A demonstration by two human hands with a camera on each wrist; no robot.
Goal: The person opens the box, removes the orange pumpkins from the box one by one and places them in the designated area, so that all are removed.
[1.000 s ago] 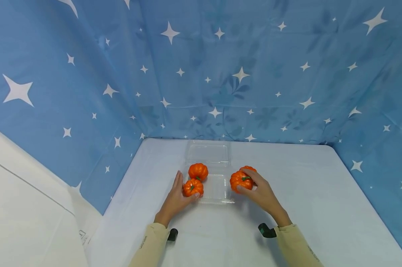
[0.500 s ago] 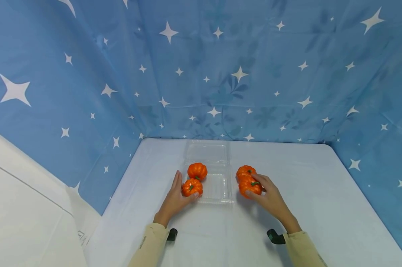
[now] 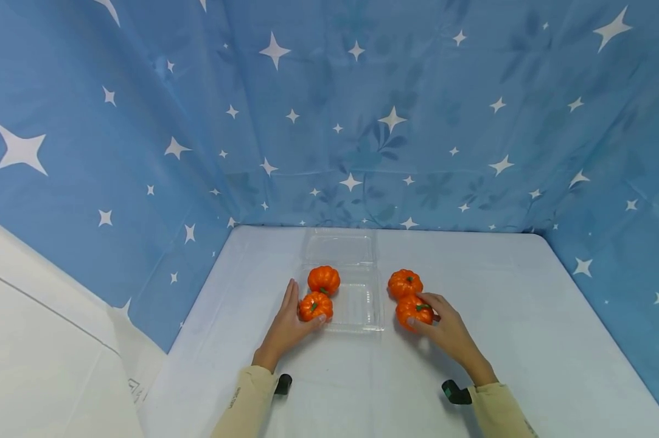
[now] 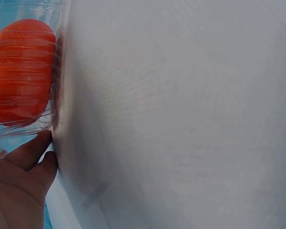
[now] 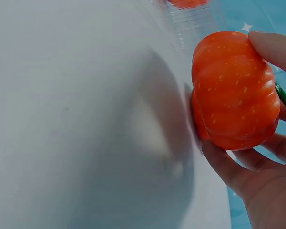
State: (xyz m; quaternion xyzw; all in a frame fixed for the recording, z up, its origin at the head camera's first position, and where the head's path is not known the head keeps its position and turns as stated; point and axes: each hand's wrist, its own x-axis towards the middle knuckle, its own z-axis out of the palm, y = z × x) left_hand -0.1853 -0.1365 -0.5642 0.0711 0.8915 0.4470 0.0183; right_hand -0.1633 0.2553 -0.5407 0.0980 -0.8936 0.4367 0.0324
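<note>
My right hand [image 3: 452, 334] grips a glossy orange pumpkin [image 3: 411, 311] with a green stem, thumb on one side and fingers on the other. In the right wrist view this pumpkin [image 5: 234, 90] partly covers another behind it. That second pumpkin [image 3: 403, 283] sits just beyond it on the table. Left of them lies a clear plastic clamshell box [image 3: 356, 304], its lid folded back. Two pumpkins are in the box's left half, one at the back [image 3: 323, 279] and one in front [image 3: 314, 306]. My left hand [image 3: 282, 334] rests against the box's left front corner, fingers straight; its fingertips touch the plastic.
The clear lid [image 3: 340, 248] lies flat behind the box, near the table's back edge. A white cloth covers the table [image 3: 471, 267]. Blue star-patterned curtains [image 3: 329, 140] rise behind and at both sides. White material [image 3: 44, 340] hangs at the left.
My right hand has carried its pumpkin right and toward me, away from the box's right side. The pumpkin behind it shows more fully now. My left hand stays at the box corner.
</note>
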